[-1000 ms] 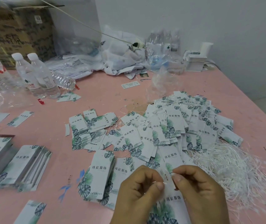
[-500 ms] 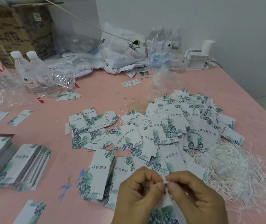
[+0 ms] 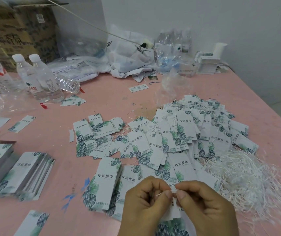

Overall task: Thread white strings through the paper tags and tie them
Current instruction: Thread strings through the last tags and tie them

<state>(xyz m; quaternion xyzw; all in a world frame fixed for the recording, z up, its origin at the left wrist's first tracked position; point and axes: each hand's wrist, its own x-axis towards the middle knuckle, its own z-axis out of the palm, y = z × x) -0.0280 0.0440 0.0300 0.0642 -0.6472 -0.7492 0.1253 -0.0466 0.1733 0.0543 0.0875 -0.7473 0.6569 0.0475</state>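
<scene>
Both grips closed: left hand [image 3: 146, 200] and right hand [image 3: 204, 206] pinch white string [image 3: 173, 190] between fingertips at top of paper tag [image 3: 174, 210] hanging below, likely tying knot; held near chest for control; string pile [image 3: 243, 178] right, loose tags [image 3: 179, 133] on pink surface [image 3: 51, 126]

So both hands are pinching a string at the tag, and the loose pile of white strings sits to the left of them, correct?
Not quite. The head view shows the loose pile of white strings to the right of the hands, not left. The left hand and right hand do pinch a string at the tag.
</scene>
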